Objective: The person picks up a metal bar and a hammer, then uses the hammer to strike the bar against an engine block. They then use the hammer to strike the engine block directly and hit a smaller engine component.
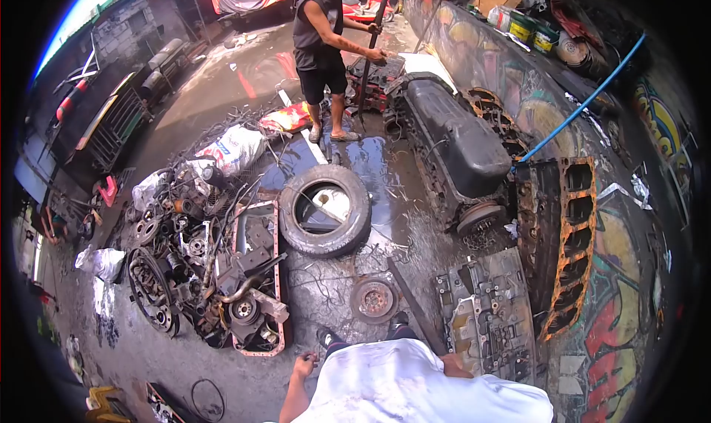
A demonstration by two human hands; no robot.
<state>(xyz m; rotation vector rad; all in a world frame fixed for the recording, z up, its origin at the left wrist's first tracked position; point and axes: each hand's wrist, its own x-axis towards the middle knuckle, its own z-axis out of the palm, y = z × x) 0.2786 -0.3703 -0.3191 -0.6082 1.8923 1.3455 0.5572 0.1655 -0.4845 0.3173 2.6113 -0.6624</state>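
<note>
My left hand (304, 364) hangs low beside my white shirt (392, 382), its fingers curled inward. Anything inside those fingers is too small to make out. On the other side, only a patch of my right hand or forearm (455, 366) shows past the shirt, with its fingers hidden. Close to it lies a greasy metal cylinder head (489, 312). A round rusty pulley or disc (374, 299) rests on the floor just ahead of my feet. Left of my left hand is a reddish oil-pan frame (278, 304) with parts lying in it.
Ahead stands a person (320, 41) gripping a long dark bar (372, 49). A tire (326, 210) lies flat on wet ground. A large black engine (455, 141) fills the right, beside an orange-edged engine block (574, 245). Scrap parts (189, 245) are heaped left; a blue pipe (585, 101) slants across the wall.
</note>
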